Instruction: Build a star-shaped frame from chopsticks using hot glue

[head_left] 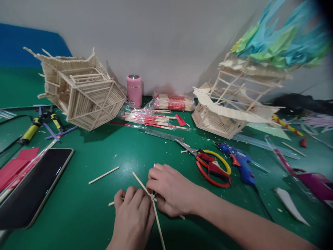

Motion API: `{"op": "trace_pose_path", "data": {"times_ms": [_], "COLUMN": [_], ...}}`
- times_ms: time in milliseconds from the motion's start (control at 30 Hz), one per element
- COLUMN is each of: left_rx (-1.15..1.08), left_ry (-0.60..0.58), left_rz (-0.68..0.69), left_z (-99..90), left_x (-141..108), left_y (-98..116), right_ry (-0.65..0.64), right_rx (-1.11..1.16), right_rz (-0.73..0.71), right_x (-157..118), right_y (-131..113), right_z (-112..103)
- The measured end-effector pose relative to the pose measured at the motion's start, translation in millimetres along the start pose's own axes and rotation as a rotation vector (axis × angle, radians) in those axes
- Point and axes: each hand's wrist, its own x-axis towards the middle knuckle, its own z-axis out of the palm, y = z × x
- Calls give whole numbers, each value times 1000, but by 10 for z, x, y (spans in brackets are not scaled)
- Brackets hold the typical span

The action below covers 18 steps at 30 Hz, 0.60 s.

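Observation:
Several thin wooden sticks [158, 222] meet at one point and fan out like a star on the green table. My left hand [134, 211] is closed around one of them, whose end pokes out to the left. With bent fingers, my right hand [169, 189] grips the sticks just right of the joint, one end showing below it and one above. The fingertips of both hands are partly hidden. One loose stick [104, 175] lies by itself to the left, touching neither hand.
Scissors [210, 163] and a blue glue gun [241, 165] lie to the right. At left are a phone [39, 187] and yellow-black pliers [31, 130]. Behind stand two stick-built models [91, 93], a pink flask [134, 92] and bundled sticks [173, 102].

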Motion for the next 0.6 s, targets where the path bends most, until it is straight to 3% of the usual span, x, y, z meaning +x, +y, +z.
{"op": "trace_pose_path", "data": {"times_ms": [133, 333, 600], "left_rx": [-6, 29, 51], "left_ry": [3, 30, 69], "left_rz": [18, -1, 35], "left_z": [-28, -84, -205], "left_x": [4, 20, 9], "left_y": [0, -32, -192], "right_ry": [20, 148, 205], "right_rx": [74, 124, 166], "right_rz": [30, 155, 246], "right_x": [-58, -219, -461], "right_y": [13, 78, -32], "right_z": [-47, -122, -2]}}
